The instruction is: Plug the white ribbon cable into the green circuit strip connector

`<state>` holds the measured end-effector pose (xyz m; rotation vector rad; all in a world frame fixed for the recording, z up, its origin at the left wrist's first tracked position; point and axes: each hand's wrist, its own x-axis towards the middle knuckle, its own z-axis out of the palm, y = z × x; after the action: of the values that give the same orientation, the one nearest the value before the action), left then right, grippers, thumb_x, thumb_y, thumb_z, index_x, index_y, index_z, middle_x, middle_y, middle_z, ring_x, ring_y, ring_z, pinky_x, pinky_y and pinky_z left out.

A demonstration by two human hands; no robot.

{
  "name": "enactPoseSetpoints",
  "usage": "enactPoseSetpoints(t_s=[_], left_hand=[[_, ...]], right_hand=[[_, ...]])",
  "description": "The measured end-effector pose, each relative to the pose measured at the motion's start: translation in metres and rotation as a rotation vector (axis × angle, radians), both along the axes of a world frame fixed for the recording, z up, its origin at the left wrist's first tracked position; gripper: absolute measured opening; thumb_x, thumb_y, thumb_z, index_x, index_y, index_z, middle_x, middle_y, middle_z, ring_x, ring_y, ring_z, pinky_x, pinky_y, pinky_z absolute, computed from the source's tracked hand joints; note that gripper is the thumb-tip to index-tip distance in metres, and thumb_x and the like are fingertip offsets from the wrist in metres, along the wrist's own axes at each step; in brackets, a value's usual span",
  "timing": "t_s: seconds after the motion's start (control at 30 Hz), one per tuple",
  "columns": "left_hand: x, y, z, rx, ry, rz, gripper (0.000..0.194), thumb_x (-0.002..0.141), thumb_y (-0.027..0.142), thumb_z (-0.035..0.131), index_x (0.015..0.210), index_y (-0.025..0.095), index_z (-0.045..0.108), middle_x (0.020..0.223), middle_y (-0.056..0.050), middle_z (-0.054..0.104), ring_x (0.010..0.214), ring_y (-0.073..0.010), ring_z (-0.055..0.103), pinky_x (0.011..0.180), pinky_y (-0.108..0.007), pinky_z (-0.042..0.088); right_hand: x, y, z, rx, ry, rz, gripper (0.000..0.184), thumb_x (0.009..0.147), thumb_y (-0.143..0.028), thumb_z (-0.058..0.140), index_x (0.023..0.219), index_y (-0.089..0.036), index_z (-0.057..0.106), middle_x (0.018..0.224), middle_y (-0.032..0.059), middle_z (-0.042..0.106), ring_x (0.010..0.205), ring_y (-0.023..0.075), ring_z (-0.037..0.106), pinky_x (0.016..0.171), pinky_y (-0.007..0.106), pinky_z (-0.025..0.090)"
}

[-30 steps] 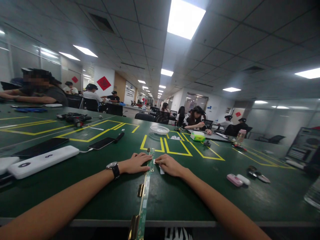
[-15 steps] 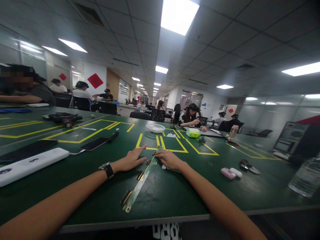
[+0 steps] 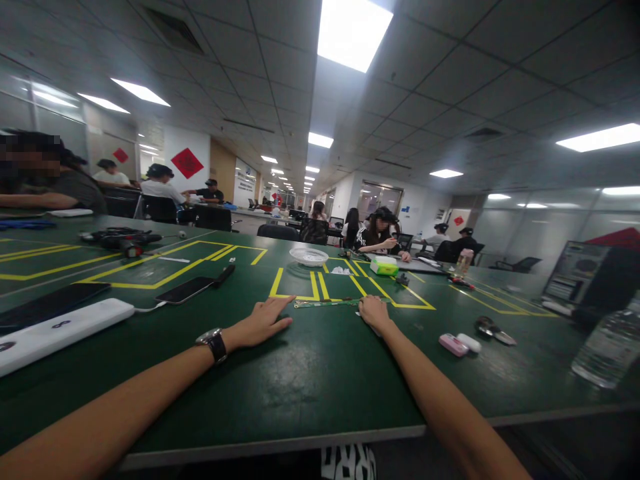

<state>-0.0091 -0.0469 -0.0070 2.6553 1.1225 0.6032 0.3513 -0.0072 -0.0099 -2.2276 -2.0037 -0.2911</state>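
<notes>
A long, narrow green circuit board strip (image 3: 327, 303) lies crosswise on the dark green table, along a yellow tape line. My right hand (image 3: 374, 312) is over the strip toward its right end, fingers bent down and closed on it; the fingertips are partly hidden. A small white scrap shows by that hand. Resting on the table with its fingers stretched out, my left hand (image 3: 264, 321) holds nothing. Its fingertips are close to the strip's left end. A dark-strapped watch (image 3: 215, 343) is on my left wrist.
Beyond the strip stands a white plastic basket (image 3: 309, 257), with a green tissue pack (image 3: 384, 267) to its right. A white power bank (image 3: 65, 333) and a cabled phone (image 3: 185, 291) lie left. A pink case (image 3: 453, 345) and a water bottle (image 3: 605, 350) are right. People sit farther back.
The strip has swung from pointing toward me to lying crosswise, farther away. My right hand has moved right with it. My left hand has stayed almost in place.
</notes>
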Motion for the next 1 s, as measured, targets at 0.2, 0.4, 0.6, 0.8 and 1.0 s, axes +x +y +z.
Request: enactPoseSetpoints(t_s=[0.2, 0.4, 0.6, 0.8, 1.0], left_hand=[[0.000, -0.001, 0.002, -0.017, 0.049, -0.026, 0.059, 0.098, 0.050, 0.031, 0.150, 0.025, 0.019, 0.151, -0.010, 0.033, 0.135, -0.0305, 0.031, 0.105, -0.046, 0.028], [0.000, 0.001, -0.001, -0.014, 0.061, -0.028, 0.058, 0.099, 0.051, 0.031, 0.150, 0.025, 0.020, 0.148, -0.009, 0.038, 0.133, -0.0288, 0.034, 0.105, -0.044, 0.027], [-0.001, 0.003, -0.002, 0.020, 0.056, -0.035, 0.055, 0.100, 0.051, 0.031, 0.149, 0.027, 0.023, 0.149, -0.008, 0.036, 0.133, -0.0281, 0.033, 0.102, -0.042, 0.029], [0.000, 0.001, 0.003, 0.116, 0.032, -0.006, 0.050, 0.100, 0.049, 0.030, 0.144, 0.026, 0.032, 0.145, -0.007, 0.041, 0.130, -0.0272, 0.037, 0.100, -0.040, 0.031], [-0.001, 0.005, 0.003, 0.138, 0.052, 0.050, 0.049, 0.099, 0.047, 0.035, 0.143, 0.026, 0.034, 0.144, -0.007, 0.043, 0.129, -0.0267, 0.037, 0.100, -0.040, 0.032]], right_hand=[[0.003, 0.002, -0.004, -0.082, 0.062, 0.028, 0.056, 0.096, -0.052, 0.025, 0.132, -0.019, 0.053, 0.143, 0.0142, 0.044, 0.130, 0.0323, 0.039, 0.102, 0.051, 0.029], [0.005, 0.003, -0.004, -0.070, 0.092, 0.046, 0.063, 0.095, -0.056, 0.023, 0.139, -0.018, 0.045, 0.147, 0.0140, 0.040, 0.136, 0.0338, 0.031, 0.106, 0.055, 0.019], [0.001, 0.001, 0.005, -0.038, 0.081, 0.089, 0.057, 0.097, -0.051, 0.022, 0.132, -0.022, 0.055, 0.135, 0.0136, 0.053, 0.129, 0.0316, 0.040, 0.106, 0.057, 0.013], [-0.010, -0.001, 0.012, -0.072, 0.080, 0.231, 0.052, 0.098, -0.047, 0.025, 0.118, -0.023, 0.066, 0.126, 0.0131, 0.060, 0.121, 0.0301, 0.050, 0.105, 0.059, 0.017], [-0.065, -0.018, 0.013, -0.061, 0.133, 0.754, 0.041, 0.096, -0.041, 0.042, 0.127, -0.020, 0.059, 0.135, 0.0102, 0.056, 0.127, 0.0229, 0.048, 0.107, 0.041, 0.031]])
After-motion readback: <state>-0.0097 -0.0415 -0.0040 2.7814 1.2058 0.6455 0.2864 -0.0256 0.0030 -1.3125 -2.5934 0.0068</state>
